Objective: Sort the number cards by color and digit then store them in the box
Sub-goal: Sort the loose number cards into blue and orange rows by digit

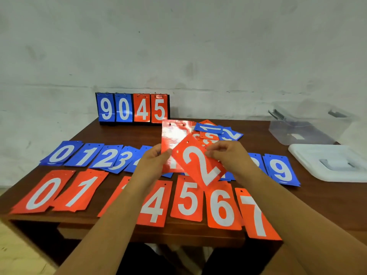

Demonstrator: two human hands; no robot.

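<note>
Brown worktop [123, 133] under a scuffed white wall [178, 46]. Left grip [151, 165] curled round a glossy red card [174, 133]; right grip [226, 155] pinching the red 2 card [198, 165] at its upper edge, above the red row [187, 199]. Probably light, stiff, slick: better pinched by an edge.

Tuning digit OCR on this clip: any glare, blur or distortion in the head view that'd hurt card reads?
Head view: strong glare whitens the upper red card held in the left hand, hiding most of its digit; the red 2 card in the right hand reads cleanly. Head view edges: wide-angle bowing of the table; clear box far right looks soft.
</note>
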